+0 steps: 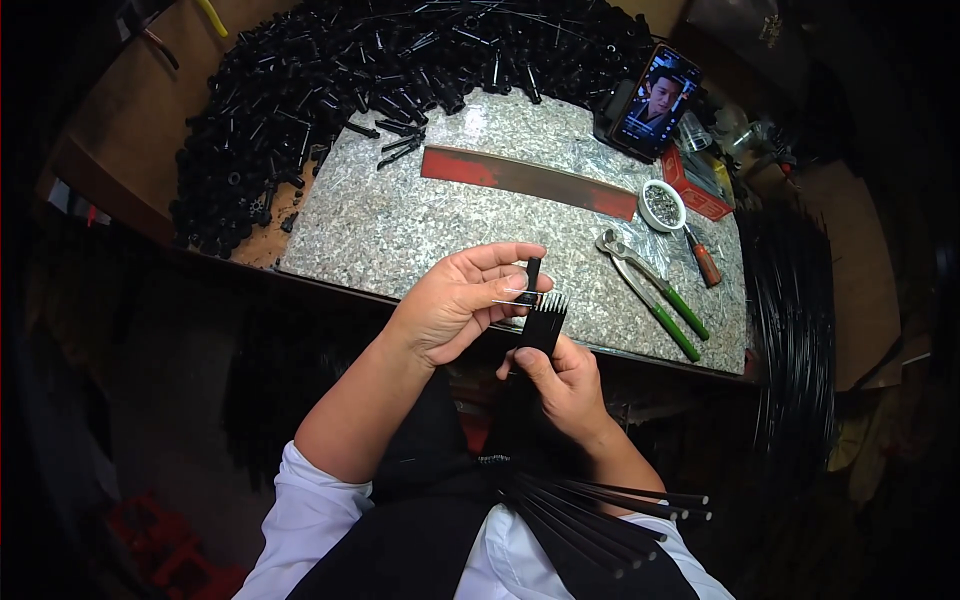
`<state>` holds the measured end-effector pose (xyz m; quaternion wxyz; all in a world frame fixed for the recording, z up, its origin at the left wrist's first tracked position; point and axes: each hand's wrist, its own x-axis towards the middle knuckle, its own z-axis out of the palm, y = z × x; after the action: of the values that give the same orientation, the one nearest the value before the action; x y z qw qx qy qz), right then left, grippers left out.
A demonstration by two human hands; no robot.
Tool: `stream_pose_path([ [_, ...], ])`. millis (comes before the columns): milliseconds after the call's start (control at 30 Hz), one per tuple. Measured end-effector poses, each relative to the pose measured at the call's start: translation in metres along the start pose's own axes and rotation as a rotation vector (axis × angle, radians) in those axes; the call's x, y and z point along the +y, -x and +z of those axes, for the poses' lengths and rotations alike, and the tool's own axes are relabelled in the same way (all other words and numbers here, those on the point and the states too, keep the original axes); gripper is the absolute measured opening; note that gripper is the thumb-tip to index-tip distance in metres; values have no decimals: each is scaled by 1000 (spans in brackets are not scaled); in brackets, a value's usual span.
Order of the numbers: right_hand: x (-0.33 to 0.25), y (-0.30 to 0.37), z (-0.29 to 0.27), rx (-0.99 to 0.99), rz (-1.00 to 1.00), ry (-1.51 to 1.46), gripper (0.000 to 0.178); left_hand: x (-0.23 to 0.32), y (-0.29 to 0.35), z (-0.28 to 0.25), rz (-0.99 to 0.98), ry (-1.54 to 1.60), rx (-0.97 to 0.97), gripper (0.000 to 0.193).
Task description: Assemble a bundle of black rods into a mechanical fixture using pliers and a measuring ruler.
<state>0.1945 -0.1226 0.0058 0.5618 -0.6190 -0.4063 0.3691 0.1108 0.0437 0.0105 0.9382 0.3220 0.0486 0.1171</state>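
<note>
My left hand (465, 300) pinches a small black tube-shaped piece (534, 272) between thumb and fingers. Thin silvery wires or pins (512, 301) stick out sideways by its thumb. Just below and to the right, my right hand (565, 383) is closed around a flat bundle of black rods (543, 328). The bundle's upper ends carry a row of pale metal tips (553, 301), close beside the black piece; whether they touch is hard to tell. More black rods (590, 515) fan out over my lap, their round ends to the lower right.
Black plastic parts (270, 110) are heaped along the far and left side of the speckled stone slab (370, 230). On it lie a red-and-brown strip (530, 180), green-handled pliers (655, 295), a screwdriver (707, 262), and a white bowl (662, 206) of small metal bits. A phone (655, 103) stands behind.
</note>
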Motion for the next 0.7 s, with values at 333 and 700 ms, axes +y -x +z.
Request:
stream_pose_path([
  [333, 1, -1, 1, -2, -32, 17, 17, -2, -1, -3, -20, -11, -6, 26],
  [700, -3, 1, 4, -1, -33, 6, 16, 0, 7, -9, -3, -47, -28, 25],
])
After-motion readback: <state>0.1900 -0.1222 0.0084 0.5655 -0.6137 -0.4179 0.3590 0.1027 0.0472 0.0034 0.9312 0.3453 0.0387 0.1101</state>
